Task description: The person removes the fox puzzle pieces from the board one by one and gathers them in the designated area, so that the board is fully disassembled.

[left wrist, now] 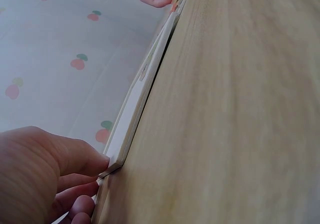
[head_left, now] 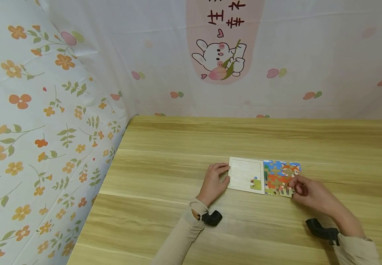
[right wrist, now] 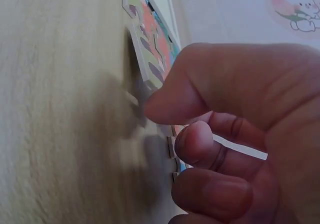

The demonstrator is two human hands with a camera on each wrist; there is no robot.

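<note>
A pale wooden puzzle tray [head_left: 242,171] lies on the table, with one green-and-blue puzzle piece [head_left: 257,184] in its lower right corner. Against the tray's right side is a group of colourful fox-picture puzzle pieces [head_left: 273,179], fitted together. My left hand [head_left: 214,182] touches the tray's left edge with thumb and fingertips, the thumb near the front corner in the left wrist view. At the picture's lower right, my right hand [head_left: 314,195] pinches a puzzle piece [head_left: 289,191], its fingers curled. The fingers partly cover that piece, and in the right wrist view the picture's near edge casts a shadow.
The wood-grain table [head_left: 164,169] reaches back to a printed cloth wall [head_left: 151,73], with a floral cloth [head_left: 45,147] along the left. A black wrist mount [head_left: 212,218] sits on the left forearm and another black mount [head_left: 323,231] on the right.
</note>
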